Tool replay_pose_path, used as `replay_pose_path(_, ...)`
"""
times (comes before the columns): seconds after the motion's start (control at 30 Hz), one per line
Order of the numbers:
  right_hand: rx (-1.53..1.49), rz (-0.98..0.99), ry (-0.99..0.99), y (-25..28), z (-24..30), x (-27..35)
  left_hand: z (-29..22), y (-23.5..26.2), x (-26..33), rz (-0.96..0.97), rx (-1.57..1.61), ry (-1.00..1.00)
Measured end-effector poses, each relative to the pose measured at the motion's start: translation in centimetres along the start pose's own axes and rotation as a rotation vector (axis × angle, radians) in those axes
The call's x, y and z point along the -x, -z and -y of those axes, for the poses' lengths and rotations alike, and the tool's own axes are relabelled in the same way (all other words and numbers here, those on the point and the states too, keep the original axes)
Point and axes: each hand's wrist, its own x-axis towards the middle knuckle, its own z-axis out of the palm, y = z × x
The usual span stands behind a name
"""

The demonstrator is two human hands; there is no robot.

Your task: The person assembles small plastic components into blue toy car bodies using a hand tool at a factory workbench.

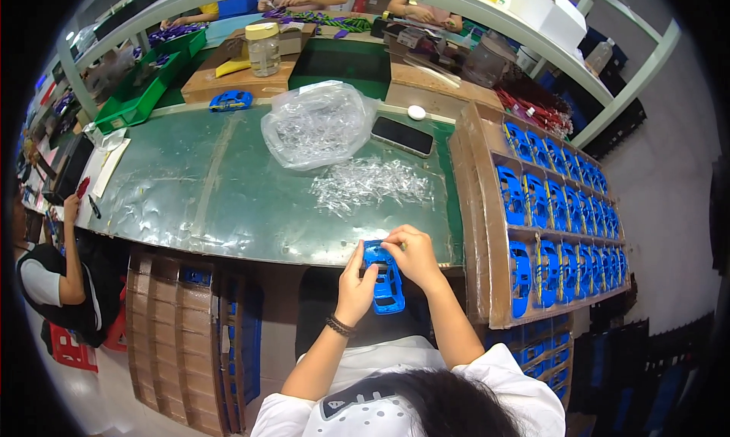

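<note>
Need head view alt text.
Left hand holds a blue toy car body, right hand at its far end. Clear plastic pieces and a bag lie on the green table; more car bodies sit in a box at right.

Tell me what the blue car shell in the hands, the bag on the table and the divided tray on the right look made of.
Blue car shell: glossy, with bright highlights; painted metal or plastic, I can't tell which.
Bag: thin, shiny clear plastic, judging by its wrinkles and see-through sides.
Divided tray: probably cardboard, brown, with shiny patches suggesting a tape or film covering.
</note>
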Motion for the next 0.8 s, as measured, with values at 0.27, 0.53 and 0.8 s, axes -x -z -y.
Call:
replay_pose_path(0.27, -0.006, 0.050, -0.212, 0.4, -0.7, 1.5, 1.1, -1.0, -0.1, -0.013, -0.173, -0.062)
replay_pose_path(0.53, 0.154, 0.024, -0.317, -0.7, -0.6, 1.2, -2.0, -0.4, -1.4, -0.004, -0.573, -0.270)
replay_pose_path(0.8, 0.274, 0.123, -0.330, -0.2, 1.0, 0.1, -3.8, 1.8, -6.8, 0.365, -0.402, 0.089)
